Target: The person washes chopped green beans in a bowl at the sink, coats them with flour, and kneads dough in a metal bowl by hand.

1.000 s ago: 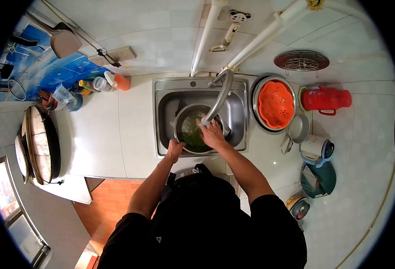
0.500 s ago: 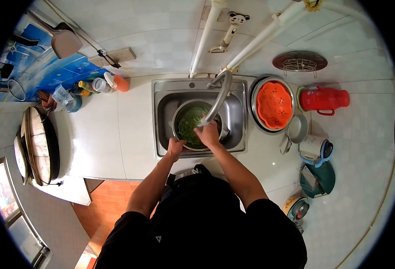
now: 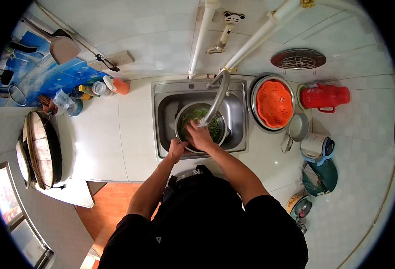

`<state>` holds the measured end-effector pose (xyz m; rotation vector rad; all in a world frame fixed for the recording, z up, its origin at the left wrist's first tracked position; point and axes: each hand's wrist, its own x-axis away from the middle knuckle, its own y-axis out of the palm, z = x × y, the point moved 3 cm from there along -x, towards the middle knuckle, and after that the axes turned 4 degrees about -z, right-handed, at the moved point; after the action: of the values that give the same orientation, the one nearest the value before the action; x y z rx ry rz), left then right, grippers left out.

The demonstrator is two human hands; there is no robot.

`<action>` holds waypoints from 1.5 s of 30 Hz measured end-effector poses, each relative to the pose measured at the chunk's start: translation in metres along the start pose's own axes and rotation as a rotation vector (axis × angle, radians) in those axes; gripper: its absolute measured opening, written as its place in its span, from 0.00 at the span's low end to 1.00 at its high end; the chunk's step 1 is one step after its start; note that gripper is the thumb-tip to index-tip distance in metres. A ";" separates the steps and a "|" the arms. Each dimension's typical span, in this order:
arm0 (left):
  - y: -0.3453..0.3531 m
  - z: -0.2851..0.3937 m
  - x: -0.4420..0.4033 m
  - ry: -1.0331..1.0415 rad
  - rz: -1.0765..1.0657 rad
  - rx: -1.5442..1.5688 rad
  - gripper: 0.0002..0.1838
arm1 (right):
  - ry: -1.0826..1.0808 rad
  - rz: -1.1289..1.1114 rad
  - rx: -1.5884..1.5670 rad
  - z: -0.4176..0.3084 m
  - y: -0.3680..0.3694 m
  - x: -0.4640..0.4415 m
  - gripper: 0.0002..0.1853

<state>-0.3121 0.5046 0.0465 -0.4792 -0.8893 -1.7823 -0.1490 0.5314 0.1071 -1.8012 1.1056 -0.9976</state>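
A round metal basin (image 3: pixel 177 121) stands in the steel sink (image 3: pixel 237 112), with leafy green vegetables (image 3: pixel 214 130) in water inside it. My left hand (image 3: pixel 176 150) is closed on the basin's near-left rim, thumb over the edge. Inside the basin, my right hand (image 3: pixel 199 136) is among the greens, its fingers apart and slightly blurred. Above that hand curves the grey faucet (image 3: pixel 221 95), whose spout end hides part of the greens.
Right of the sink, an orange colander (image 3: pixel 274 104) sits in stacked metal bowls, near a small saucepan (image 3: pixel 298 127) and a red thermos (image 3: pixel 325 97). Left on the counter are a spray bottle (image 3: pixel 117 85) and several jars. White pipes (image 3: pixel 251 42) run down the wall.
My right hand has moved left and deeper into the basin from below the spout, its fingers spreading. The basin has shifted slightly right; my left hand stays at its rim.
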 end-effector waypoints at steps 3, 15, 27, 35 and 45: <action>-0.001 0.012 0.010 -0.014 0.023 -0.028 0.12 | -0.273 -0.084 -0.021 0.016 0.003 0.002 0.24; 0.002 0.007 0.012 0.014 0.030 0.025 0.11 | -0.251 -0.181 -0.006 0.023 0.014 0.008 0.35; 0.003 0.011 0.022 0.030 0.130 0.099 0.10 | 0.372 -0.273 -0.025 0.012 0.004 0.011 0.35; -0.009 0.002 0.026 0.090 0.210 0.117 0.08 | 0.041 0.061 -0.328 0.004 0.003 0.019 0.24; 0.012 0.017 0.026 0.094 0.084 -0.006 0.11 | 0.092 -0.126 -0.117 -0.013 0.003 -0.009 0.41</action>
<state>-0.3127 0.4992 0.0798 -0.4275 -0.7878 -1.7167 -0.1646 0.5360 0.1081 -1.9559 1.1385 -1.1192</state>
